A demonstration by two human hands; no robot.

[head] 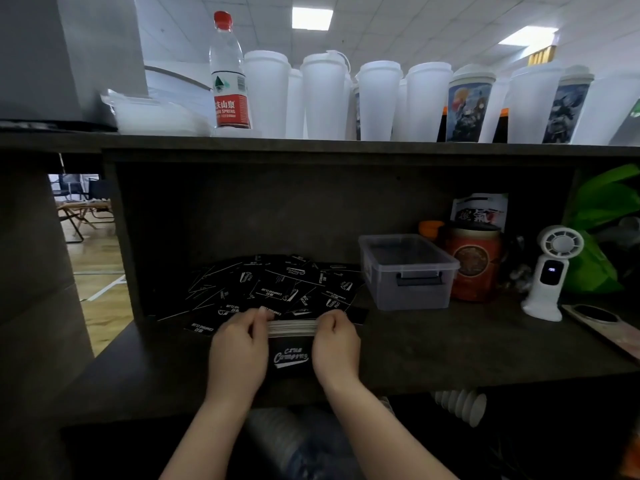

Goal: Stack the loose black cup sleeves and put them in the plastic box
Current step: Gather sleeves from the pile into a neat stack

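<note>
Left hand (239,344) and right hand (334,341) grip gathered stack of black cup sleeves (292,344) from either side, fingers curled round its ends; stack upright on edge on table (450,355), near front. Loose sleeves (277,285) scattered in heap just behind stack. Plastic box (408,271) right of heap, lid off, interior looks empty. White handheld fan (550,271) further right.

Single head-worn view, wide-angle, facing forward and slightly down into dark shelf (450,344). Close in: left hand (239,348) and right hand (334,344) low centre, forearms entering from bottom edge. Beyond hands, shelf recess; above them, upper ledge and ceiling. Edges bowed.
</note>
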